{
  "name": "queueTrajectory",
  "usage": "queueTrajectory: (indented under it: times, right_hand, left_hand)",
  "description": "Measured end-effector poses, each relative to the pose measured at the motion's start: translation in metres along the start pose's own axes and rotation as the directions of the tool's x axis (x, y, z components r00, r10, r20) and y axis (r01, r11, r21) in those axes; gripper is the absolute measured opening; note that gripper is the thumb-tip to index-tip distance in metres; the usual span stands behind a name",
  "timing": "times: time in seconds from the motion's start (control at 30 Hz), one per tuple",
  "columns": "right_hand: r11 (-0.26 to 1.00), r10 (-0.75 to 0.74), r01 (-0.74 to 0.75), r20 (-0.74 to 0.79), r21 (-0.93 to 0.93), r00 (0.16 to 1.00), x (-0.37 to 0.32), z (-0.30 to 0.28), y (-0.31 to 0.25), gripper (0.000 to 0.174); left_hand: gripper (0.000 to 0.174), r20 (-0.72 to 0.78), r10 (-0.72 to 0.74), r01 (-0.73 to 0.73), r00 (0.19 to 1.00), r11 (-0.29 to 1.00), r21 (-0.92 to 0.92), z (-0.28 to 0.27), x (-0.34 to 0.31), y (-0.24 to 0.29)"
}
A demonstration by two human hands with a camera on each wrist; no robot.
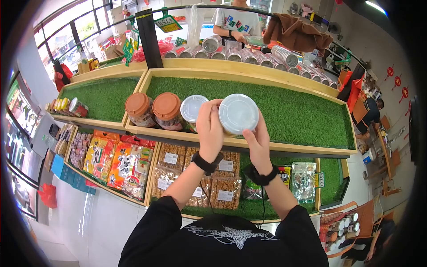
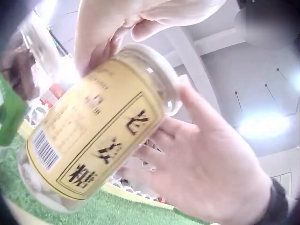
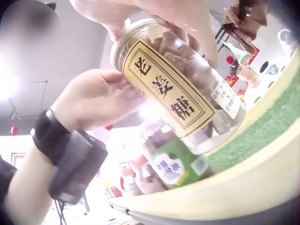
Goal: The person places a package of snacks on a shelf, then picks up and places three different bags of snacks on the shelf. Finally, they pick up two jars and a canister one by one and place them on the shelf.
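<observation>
A clear jar (image 1: 239, 113) with a pale round lid is between both hands, lid toward the head camera. In the left wrist view the jar (image 2: 101, 122) is tilted and shows a yellow label; brown pieces fill the jar (image 3: 180, 77) in the right wrist view. My right hand (image 1: 258, 142) grips its side, thumb at the lid's rim, fingers round the body. My left hand (image 1: 209, 133) touches the opposite side with fairly straight fingers. Directly left stands another pale-lidded jar (image 1: 194, 108), beside two orange-lidded jars (image 1: 167, 105).
Green turf lines the upper shelf (image 1: 298, 113), which has a wooden edge. Bagged snacks (image 1: 226, 191) lie on the lower shelf. Behind are rows of cans (image 1: 233, 54) and a person (image 1: 238, 24). Small jars (image 1: 78, 107) stand at far left.
</observation>
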State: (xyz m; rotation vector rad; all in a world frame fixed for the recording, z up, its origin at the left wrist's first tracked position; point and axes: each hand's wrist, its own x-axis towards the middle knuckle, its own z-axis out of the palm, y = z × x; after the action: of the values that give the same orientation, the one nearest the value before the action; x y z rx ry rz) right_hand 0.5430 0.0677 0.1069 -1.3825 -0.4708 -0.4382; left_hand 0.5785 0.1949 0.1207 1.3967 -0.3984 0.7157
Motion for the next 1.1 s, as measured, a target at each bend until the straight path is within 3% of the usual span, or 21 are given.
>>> queueTrajectory:
  times: [0.07,0.1,0.17,0.2,0.23,0.33,0.43,0.47,0.53,0.57,0.63,0.77,0.8,0.83,0.9,0.97,1.03,1.1]
  right_hand:
    - [1.0,0.003,-0.003,-0.01,-0.028,1.0,0.008,-0.003,0.027,0.066]
    - [0.998,0.019,-0.02,-0.013,-0.053,1.0,0.01,-0.005,0.041,0.066]
    - [0.995,0.065,-0.067,-0.03,-0.07,0.997,0.007,-0.006,0.063,0.066]
    - [0.989,0.103,-0.109,-0.059,-0.098,0.993,0.005,-0.007,0.072,0.061]
    - [0.981,0.141,-0.151,-0.088,-0.125,0.986,0.005,-0.007,0.075,0.057]
    - [0.966,0.141,-0.154,-0.076,-0.207,0.987,0.006,-0.007,0.075,0.055]
    - [0.957,0.265,-0.274,-0.099,-0.092,0.959,0.0,-0.003,0.073,0.06]
    - [0.957,0.265,-0.274,-0.099,-0.093,0.959,-0.003,0.002,0.07,0.06]
    - [0.913,0.407,-0.403,-0.24,0.066,0.882,-0.007,0.015,0.065,0.063]
    - [0.913,0.406,-0.403,-0.239,0.066,0.882,-0.006,0.018,0.067,0.063]
    - [0.927,0.36,-0.372,-0.171,-0.044,0.917,-0.01,0.021,0.072,0.057]
    - [0.886,0.463,-0.46,-0.058,0.054,0.885,-0.014,0.003,0.065,0.066]
    - [0.869,0.493,-0.487,-0.085,0.087,0.866,-0.016,-0.001,0.067,0.052]
    - [0.863,0.505,-0.498,-0.109,0.086,0.856,-0.023,-0.008,0.068,0.052]
    - [0.883,0.468,-0.467,-0.001,0.055,0.884,-0.031,-0.013,0.065,0.054]
    - [0.863,0.503,-0.501,-0.026,0.069,0.864,-0.038,-0.018,0.061,0.045]
    - [0.803,0.529,-0.528,0.079,0.276,0.845,-0.049,-0.021,0.054,0.036]
    - [0.808,0.543,-0.532,0.028,0.253,0.839,-0.065,-0.03,0.037,0.027]
  left_hand:
    - [0.033,0.204,-0.143,0.141,0.969,0.99,0.022,-0.013,0.005,-0.014]
    - [0.033,0.209,-0.138,0.137,0.968,0.99,0.019,-0.012,0.0,-0.022]
    - [0.042,0.212,-0.204,0.165,0.956,0.968,0.188,-0.012,-0.014,-0.037]
    - [0.048,0.304,-0.24,0.174,0.922,0.958,0.23,-0.019,-0.018,-0.045]
    - [0.048,0.304,-0.243,0.176,0.921,0.957,0.231,-0.022,-0.023,-0.035]
    - [0.048,0.324,-0.276,0.32,0.905,0.943,-0.09,-0.035,-0.047,-0.007]
    - [0.045,0.4,-0.332,0.386,0.854,0.92,-0.06,-0.049,-0.06,-0.002]
    - [0.045,0.403,-0.388,0.468,0.829,0.876,-0.119,-0.052,-0.063,-0.004]
    - [0.047,0.411,-0.404,0.467,0.817,0.882,-0.06,-0.057,-0.069,-0.017]
    - [0.049,0.419,-0.425,0.468,0.802,0.884,0.001,-0.059,-0.071,-0.022]
    - [0.052,0.432,-0.418,0.447,0.799,0.894,0.039,-0.054,-0.069,-0.021]
    - [0.058,0.42,-0.408,0.44,0.81,0.898,0.024,-0.044,-0.072,-0.017]
    - [0.06,0.42,-0.412,0.44,0.809,0.897,0.031,-0.042,-0.075,-0.022]
    - [0.06,0.438,-0.424,0.458,0.793,0.888,0.03,-0.036,-0.08,-0.026]
    - [0.061,0.41,-0.426,0.46,0.807,0.888,0.018,-0.03,-0.086,-0.031]
    - [0.057,0.419,-0.411,0.442,0.81,0.897,0.024,-0.026,-0.094,-0.039]
    - [0.052,0.446,-0.383,0.399,0.809,0.915,0.062,-0.024,-0.102,-0.039]
    - [0.043,0.408,-0.398,0.422,0.822,0.906,0.034,-0.02,-0.116,-0.033]
